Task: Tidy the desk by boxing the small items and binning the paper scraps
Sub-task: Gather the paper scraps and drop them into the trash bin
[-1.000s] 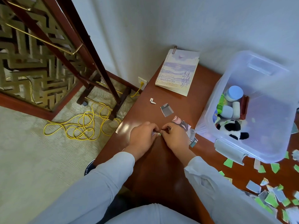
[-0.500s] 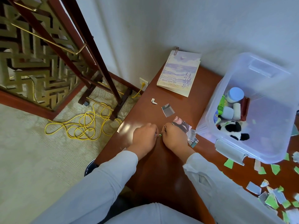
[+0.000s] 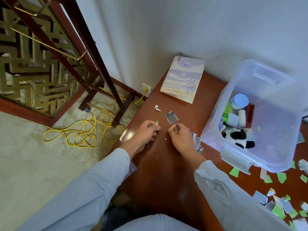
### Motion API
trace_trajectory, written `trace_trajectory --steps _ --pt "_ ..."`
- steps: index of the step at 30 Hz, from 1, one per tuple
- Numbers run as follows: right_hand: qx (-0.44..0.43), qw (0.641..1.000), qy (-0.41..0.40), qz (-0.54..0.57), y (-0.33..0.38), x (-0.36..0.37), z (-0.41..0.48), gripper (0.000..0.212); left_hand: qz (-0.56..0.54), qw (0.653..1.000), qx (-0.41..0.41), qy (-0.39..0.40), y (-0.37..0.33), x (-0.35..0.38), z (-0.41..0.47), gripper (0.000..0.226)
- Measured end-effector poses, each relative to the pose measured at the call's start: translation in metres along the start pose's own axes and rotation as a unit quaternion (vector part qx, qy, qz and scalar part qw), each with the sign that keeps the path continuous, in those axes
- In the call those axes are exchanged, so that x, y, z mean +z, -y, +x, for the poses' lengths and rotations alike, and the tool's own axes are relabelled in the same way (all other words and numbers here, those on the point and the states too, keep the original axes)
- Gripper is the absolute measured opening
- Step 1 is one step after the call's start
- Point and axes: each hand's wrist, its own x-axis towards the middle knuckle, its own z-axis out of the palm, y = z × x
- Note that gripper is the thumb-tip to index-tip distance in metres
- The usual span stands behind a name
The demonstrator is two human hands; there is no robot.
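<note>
Both hands have drawn apart since half a second ago, when their knuckles met; a gap of bare desk (image 3: 160, 172) now lies between them. Left hand (image 3: 146, 133) pinches a green-tipped scrap (image 3: 157, 122) between thumb and curled fingers, its long axis pointing away from the person toward the wall. Right hand (image 3: 181, 139) pinches a dark scrap (image 3: 177, 127) the same way, standing up from the fingertips; its shape is too small to make out. More torn pieces (image 3: 198, 144) lie partly hidden under the right hand. Just beyond the hands sit a grey scrap (image 3: 172, 117) and a white scrap (image 3: 157, 108), then a notebook (image 3: 183, 79) against the wall. At right stands the box (image 3: 260, 75), a panda (image 3: 238, 137) and jars inside, with loose scraps (image 3: 280, 205) strewn near it, cut off by the frame edge
</note>
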Motion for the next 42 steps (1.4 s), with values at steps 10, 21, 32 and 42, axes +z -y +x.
trace_trajectory --steps 10,21,32,42 --pt "0.016 0.997 0.002 0.074 0.022 -0.001 0.031 0.008 0.135 0.987 0.059 -0.058 -0.029 -0.002 0.034 0.026" --pt "0.059 0.994 -0.028 -0.09 0.024 -0.007 0.049 0.041 0.45 0.863 0.183 -0.138 -0.041 -0.001 0.068 0.027" --pt "0.071 0.989 -0.031 -0.128 0.03 -0.004 0.055 0.021 0.475 0.85 0.179 -0.143 -0.042 -0.003 0.072 0.012" --pt "0.07 0.991 0.027 -0.114 0.026 -0.004 0.053 0.014 0.309 0.942 0.125 -0.04 -0.03 0.006 0.049 0.016"
